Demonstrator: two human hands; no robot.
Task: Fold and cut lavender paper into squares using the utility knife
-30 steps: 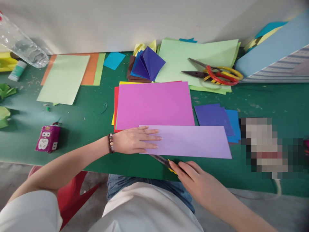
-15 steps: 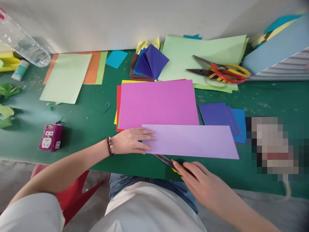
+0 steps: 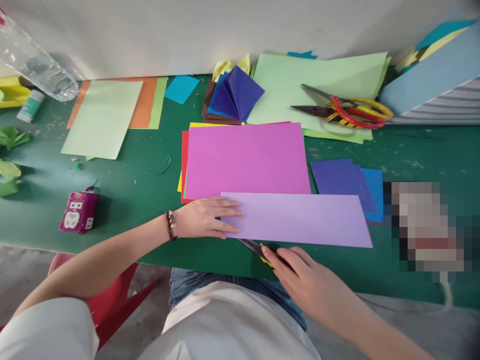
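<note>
A long lilac paper strip [image 3: 300, 220] lies across the green table [image 3: 123, 210], its upper edge against a pink sheet [image 3: 245, 160]. My left hand [image 3: 204, 218] rests flat on the strip's left end, fingers extended, holding it down. My right hand [image 3: 300, 275] grips yellow-handled scissors [image 3: 257, 248] at the table's near edge. Their dark blades point up and left, beside the strip's lower edge. My fingers hide most of the handles. The pink sheet lies over red and yellow sheets.
Red-and-yellow-handled scissors [image 3: 341, 112] lie on pale green sheets at the back. Folded blue paper [image 3: 234, 95], a plastic bottle [image 3: 35, 62], a purple box [image 3: 78, 212] and blue sheets [image 3: 347, 185] stand about the table. A pixelated patch covers the right side.
My left hand has slid slightly left, so less of it covers the strip. My right hand and the scissors have shifted slightly. The view has also moved a little.
</note>
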